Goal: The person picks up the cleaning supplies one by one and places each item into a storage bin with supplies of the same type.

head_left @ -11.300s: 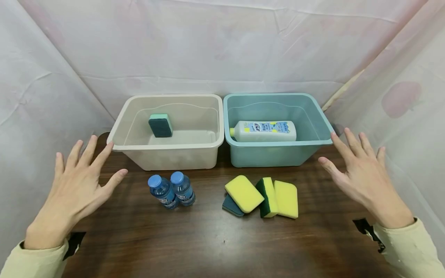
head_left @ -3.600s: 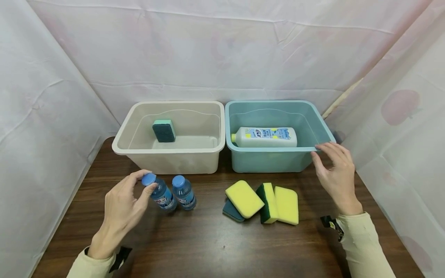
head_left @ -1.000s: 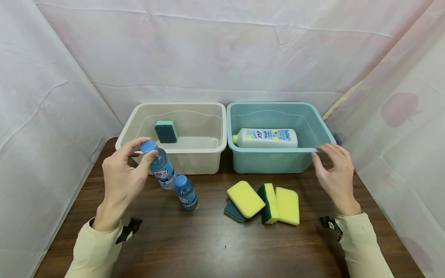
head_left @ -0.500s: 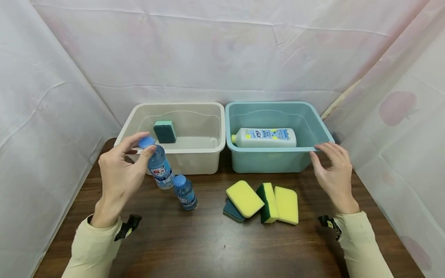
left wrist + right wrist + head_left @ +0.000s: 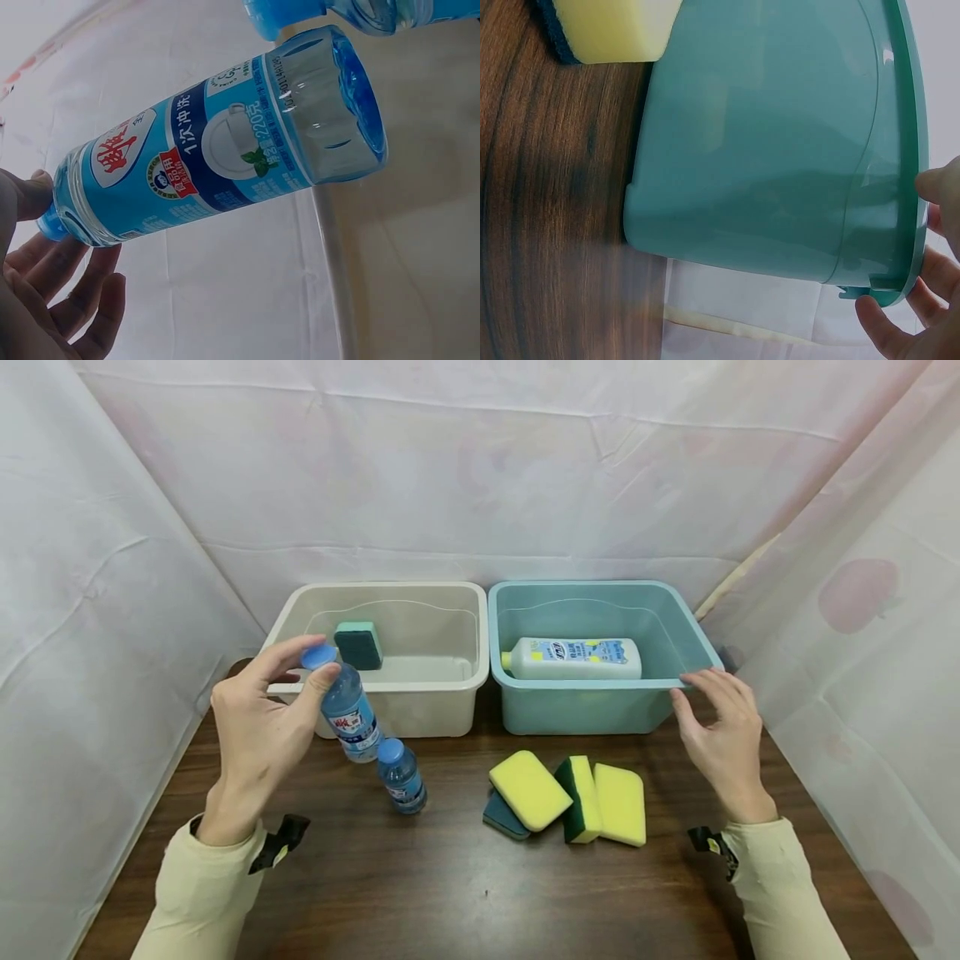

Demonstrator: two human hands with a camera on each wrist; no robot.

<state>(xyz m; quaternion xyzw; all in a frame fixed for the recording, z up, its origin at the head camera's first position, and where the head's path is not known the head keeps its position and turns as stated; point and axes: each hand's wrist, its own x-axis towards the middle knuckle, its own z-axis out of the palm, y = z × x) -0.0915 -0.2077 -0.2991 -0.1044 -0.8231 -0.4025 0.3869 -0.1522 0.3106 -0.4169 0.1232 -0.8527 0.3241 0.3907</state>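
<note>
My left hand [image 5: 258, 739] pinches the blue cap of a small clear dish soap bottle [image 5: 349, 714] between thumb and fingers. The bottle hangs tilted in front of the beige bin [image 5: 431, 714]; in the left wrist view its blue label and clear base show fully. A second bottle like it [image 5: 405, 785] stands on the table just below. My right hand [image 5: 720, 731] holds the front right corner of the teal bin [image 5: 577, 708], thumb outside and fingers over the rim. Inside the beige bin leans a green sponge [image 5: 358, 646].
A white detergent bottle [image 5: 573, 658] lies on its side in the teal bin. In front of that bin are several sponges, among them a yellow one [image 5: 530, 789] resting on a dark one [image 5: 505, 816]. White cloth [image 5: 480, 477] hangs behind and at both sides of the table [image 5: 450, 885].
The left hand came in from the side, took the left bottle by its cap, and raised it forward to the beige bin's front. The right hand went to the teal rim and has stayed there.
</note>
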